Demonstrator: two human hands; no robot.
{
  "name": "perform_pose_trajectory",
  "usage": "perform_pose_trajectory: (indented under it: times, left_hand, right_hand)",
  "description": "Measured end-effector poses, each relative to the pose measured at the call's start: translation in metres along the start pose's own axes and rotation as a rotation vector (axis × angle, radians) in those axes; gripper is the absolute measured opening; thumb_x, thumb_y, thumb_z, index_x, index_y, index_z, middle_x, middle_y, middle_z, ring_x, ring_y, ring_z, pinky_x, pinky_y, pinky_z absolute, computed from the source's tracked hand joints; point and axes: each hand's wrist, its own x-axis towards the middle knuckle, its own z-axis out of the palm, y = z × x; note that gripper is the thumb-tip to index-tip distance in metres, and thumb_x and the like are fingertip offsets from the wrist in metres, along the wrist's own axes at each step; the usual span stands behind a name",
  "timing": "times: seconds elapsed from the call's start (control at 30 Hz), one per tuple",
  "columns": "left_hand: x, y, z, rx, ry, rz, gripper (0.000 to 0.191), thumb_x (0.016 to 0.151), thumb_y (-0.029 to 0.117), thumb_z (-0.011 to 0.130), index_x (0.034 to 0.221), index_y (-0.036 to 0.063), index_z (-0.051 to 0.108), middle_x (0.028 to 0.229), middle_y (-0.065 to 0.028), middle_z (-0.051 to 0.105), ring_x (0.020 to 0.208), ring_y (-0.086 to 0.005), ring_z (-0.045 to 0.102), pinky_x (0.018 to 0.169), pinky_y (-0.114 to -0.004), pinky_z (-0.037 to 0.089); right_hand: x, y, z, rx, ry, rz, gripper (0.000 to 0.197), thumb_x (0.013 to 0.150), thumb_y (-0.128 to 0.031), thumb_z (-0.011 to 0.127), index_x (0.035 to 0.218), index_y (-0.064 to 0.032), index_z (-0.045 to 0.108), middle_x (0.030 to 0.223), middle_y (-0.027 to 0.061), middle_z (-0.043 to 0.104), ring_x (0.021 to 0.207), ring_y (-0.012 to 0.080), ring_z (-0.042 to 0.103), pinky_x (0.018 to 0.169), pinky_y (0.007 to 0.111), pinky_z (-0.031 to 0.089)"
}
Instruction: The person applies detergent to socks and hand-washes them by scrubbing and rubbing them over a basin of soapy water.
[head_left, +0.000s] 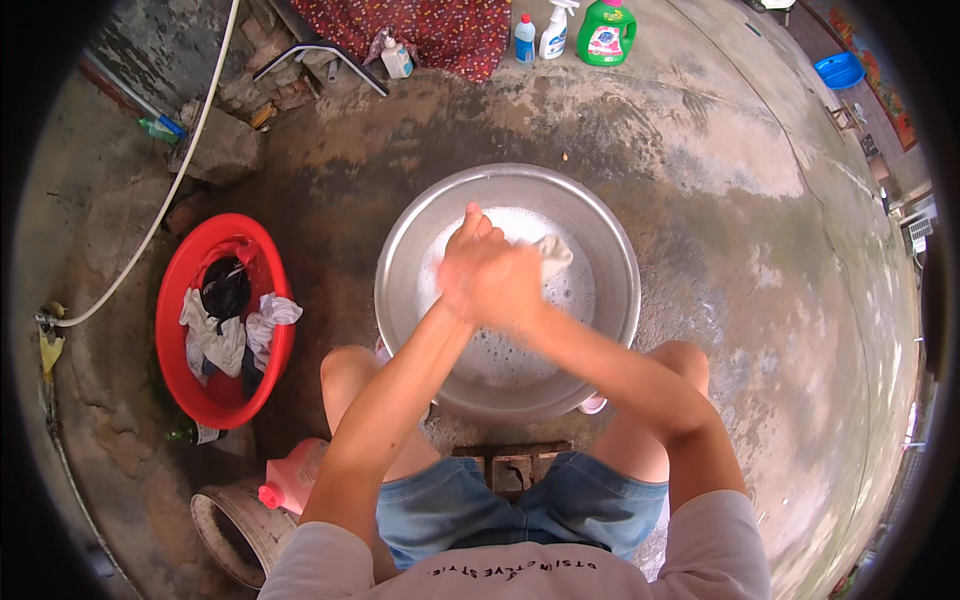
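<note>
Over a round metal basin (619, 330) of sudsy water (517, 360), my two hands are pressed together and partly blurred. My right hand (506, 281) is closed around a whitish wet cloth (556, 255), part of which sticks out to the right. My left hand (470, 234) meets it from the left, thumb raised. Its fingers are partly hidden behind the right hand, so whether it also grips the cloth is unclear. White foam covers much of the water below. The basin stands on the floor between my knees.
A red plastic tub (169, 337) at left holds white and dark clothes (225, 341). A pink bottle (296, 472) lies by a bucket (225, 536) at lower left. A pale hose (169, 202) hangs at left. A green detergent jug (606, 34), spray bottle (555, 30) and pump bottle (396, 58) stand beyond.
</note>
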Motion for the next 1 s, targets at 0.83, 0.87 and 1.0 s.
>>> perform_pose_trajectory:
  times: [0.83, 0.87, 1.0]
  left_hand:
    - [-0.037, -0.009, 0.045, 0.267, 0.245, -0.020, 0.029, 0.092, 0.036, 0.037, 0.074, 0.0130, 0.041, 0.071, -0.0003, 0.039, 0.068, -0.0124, 0.040, 0.064, -0.027, 0.034]
    - [-0.041, -0.005, 0.044, 0.241, 0.103, -0.068, 0.034, 0.093, 0.037, 0.034, 0.066, 0.0159, 0.036, 0.065, 0.0010, 0.031, 0.062, -0.0117, 0.033, 0.060, -0.027, 0.029]
    - [-0.030, -0.032, 0.075, 0.296, 0.571, 0.103, 0.026, 0.091, 0.033, 0.041, 0.086, 0.0093, 0.051, 0.080, -0.0012, 0.052, 0.076, -0.0120, 0.054, 0.067, -0.028, 0.046]
  right_hand:
    - [-0.009, 0.005, -0.005, 0.374, 0.205, 0.026, 0.025, 0.073, -0.023, 0.059, 0.053, -0.0092, 0.053, 0.048, 0.0076, 0.051, 0.044, 0.0243, 0.053, 0.040, 0.033, 0.042]
    - [-0.013, -0.004, -0.007, 0.386, 0.234, -0.035, 0.025, 0.074, -0.022, 0.058, 0.053, -0.0088, 0.053, 0.048, 0.0072, 0.051, 0.044, 0.0239, 0.053, 0.039, 0.033, 0.041]
    - [-0.005, 0.048, 0.000, 0.267, 0.170, 0.115, 0.024, 0.071, -0.022, 0.060, 0.052, -0.0109, 0.053, 0.046, 0.0047, 0.050, 0.043, 0.0209, 0.052, 0.039, 0.032, 0.041]
